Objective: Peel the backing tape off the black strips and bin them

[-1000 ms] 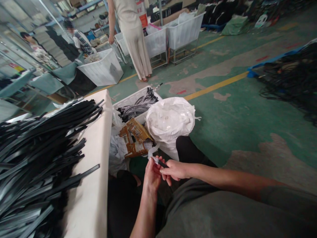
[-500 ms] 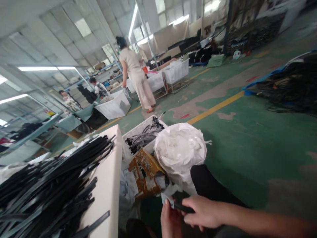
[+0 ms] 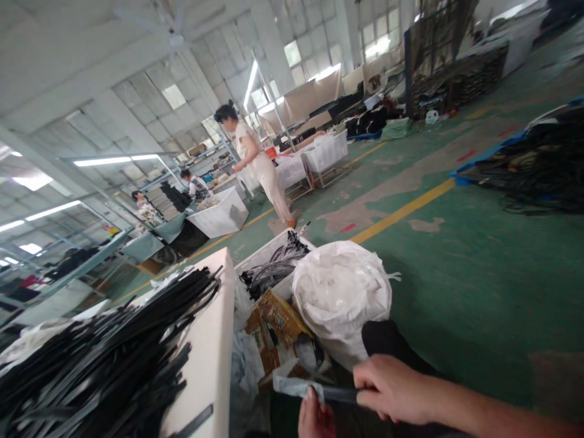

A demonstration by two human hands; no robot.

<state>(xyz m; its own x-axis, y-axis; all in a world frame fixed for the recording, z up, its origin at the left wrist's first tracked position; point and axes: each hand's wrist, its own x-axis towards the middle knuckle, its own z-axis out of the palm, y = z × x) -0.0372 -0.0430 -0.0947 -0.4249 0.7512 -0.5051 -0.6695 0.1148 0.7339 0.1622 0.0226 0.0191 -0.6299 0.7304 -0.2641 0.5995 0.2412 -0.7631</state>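
Right hand [image 3: 392,389]: closed on one black strip [image 3: 337,395] with white film [image 3: 292,385]. Left hand [image 3: 316,418]: just below, grip unclear.

One left hand [image 3: 316,418], one right hand [image 3: 391,387], one black strip [image 3: 340,395], one white sack [image 3: 342,298], one brown packet [image 3: 274,328]

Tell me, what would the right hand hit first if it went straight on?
Probably the left hand, just ahead, below the black strip that the right hand holds, though depth is hard to judge here.
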